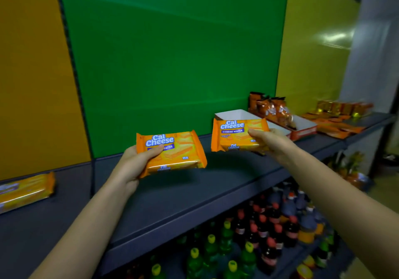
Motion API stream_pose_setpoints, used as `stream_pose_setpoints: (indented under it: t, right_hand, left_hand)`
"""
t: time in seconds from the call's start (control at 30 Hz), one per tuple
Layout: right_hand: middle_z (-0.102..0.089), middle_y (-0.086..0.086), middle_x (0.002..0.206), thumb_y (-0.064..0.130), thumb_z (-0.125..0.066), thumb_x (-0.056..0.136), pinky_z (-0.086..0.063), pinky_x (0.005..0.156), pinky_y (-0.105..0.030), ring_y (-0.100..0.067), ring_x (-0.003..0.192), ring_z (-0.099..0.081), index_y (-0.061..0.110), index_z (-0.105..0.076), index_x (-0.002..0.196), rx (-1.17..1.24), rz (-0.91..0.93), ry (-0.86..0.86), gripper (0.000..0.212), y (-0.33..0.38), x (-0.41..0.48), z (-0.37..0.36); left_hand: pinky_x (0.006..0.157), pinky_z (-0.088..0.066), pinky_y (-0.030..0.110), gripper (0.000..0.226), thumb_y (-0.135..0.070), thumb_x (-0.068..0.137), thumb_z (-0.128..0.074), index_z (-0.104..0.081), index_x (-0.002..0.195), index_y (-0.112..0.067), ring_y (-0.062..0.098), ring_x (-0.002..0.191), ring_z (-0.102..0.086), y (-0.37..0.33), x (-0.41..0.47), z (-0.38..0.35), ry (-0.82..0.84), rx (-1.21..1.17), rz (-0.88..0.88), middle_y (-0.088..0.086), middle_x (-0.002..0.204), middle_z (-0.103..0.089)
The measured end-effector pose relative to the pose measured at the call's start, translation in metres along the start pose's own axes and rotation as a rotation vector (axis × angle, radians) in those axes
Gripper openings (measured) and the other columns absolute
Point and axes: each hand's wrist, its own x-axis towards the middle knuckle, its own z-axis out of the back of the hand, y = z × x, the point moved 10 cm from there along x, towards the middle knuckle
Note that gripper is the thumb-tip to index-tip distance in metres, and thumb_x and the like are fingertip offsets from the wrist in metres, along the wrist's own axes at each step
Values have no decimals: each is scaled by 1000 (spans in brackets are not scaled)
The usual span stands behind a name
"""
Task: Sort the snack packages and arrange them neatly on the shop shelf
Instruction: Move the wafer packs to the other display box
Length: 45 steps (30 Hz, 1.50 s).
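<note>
Grey shelf [194, 192] bare mid-section: left hand [131, 166] and right hand [274, 142] each grip a Cal Cheese wafer pack [172, 151] (second pack [235, 135]); mid-placement, next set both down side by side.

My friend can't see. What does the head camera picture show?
A person's left hand grips one orange Cal Cheese wafer pack and the right hand grips a second pack above a dark grey shelf. An open white carton and bagged snacks sit further right, a long orange pack lies far left, and drink bottles stand below.
</note>
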Motion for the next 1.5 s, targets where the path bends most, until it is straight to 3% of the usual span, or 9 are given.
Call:
stream_pose_setpoints:
  t: [0.17,0.37,0.47,0.53,0.87,1.0,1.13,1.37,1.5]
  right_hand:
    - [-62,-14,111,10,-61,87,-51,72,-30,-17,71,-60,1,-52,124,23,44,-72,39,7,35,99]
    - [-66,7,48,12,-62,87,-52,43,-15,-3,39,-61,3,-59,112,28,42,-144,26,13,82,180]
    - [-65,0,58,14,-61,88,-48,38,-13,-5,40,-61,7,-59,92,52,46,-151,8,18,103,197]
    - [-65,-2,70,16,-62,88,-52,45,-18,-12,56,-63,6,-58,103,46,43,-155,19,19,118,203]
    - [-61,-3,77,21,-59,90,-50,64,-30,-15,67,-57,6,-53,115,37,87,-114,30,28,208,194]
    - [-65,-4,86,21,-62,87,-48,63,-32,-17,70,-60,8,-50,123,-9,113,-32,40,27,242,179]
    - [-64,-11,112,21,-65,86,-50,61,-31,-22,82,-64,11,-47,124,-58,132,39,43,20,267,163]
    - [-62,-7,108,14,-64,86,-53,72,-32,-20,86,-64,11,-43,121,-146,179,237,41,10,300,130]
    - [-59,-7,115,13,-63,87,-50,84,-35,-23,100,-61,14,-41,115,-200,206,333,36,7,315,108]
  left_hand:
    - [42,-50,13,3,-9,86,-61,-62,86,-12,3,42,-63,17,26,-102,37,-65,22,-8,51,-69]
    - [39,-48,14,11,-10,87,-60,-61,98,-9,4,38,-61,25,64,-185,20,-89,47,-3,53,-68]
    - [35,-46,13,3,-10,88,-58,-60,86,-10,4,34,-59,19,90,-213,1,-82,50,-5,45,-65]
    - [35,-47,16,7,-9,88,-57,-58,81,-12,6,34,-59,17,111,-230,3,-85,59,-5,43,-64]
    - [32,-49,26,33,1,89,-53,-48,122,1,20,59,-60,7,214,-294,-12,-42,36,20,100,-63]
    - [52,-53,32,43,1,89,-54,-41,130,-1,17,67,-58,12,246,-307,-54,-49,16,21,124,-59]
    - [42,-50,21,44,3,89,-53,-39,131,-2,14,63,-55,17,262,-320,-84,-34,-4,17,112,-63]
    - [50,-49,22,44,2,90,-54,-40,132,-2,9,62,-52,28,278,-322,-191,81,-29,18,116,-61]
    - [45,-47,17,39,1,88,-56,-45,125,-4,9,58,-48,31,282,-311,-275,252,-51,2,78,-54]
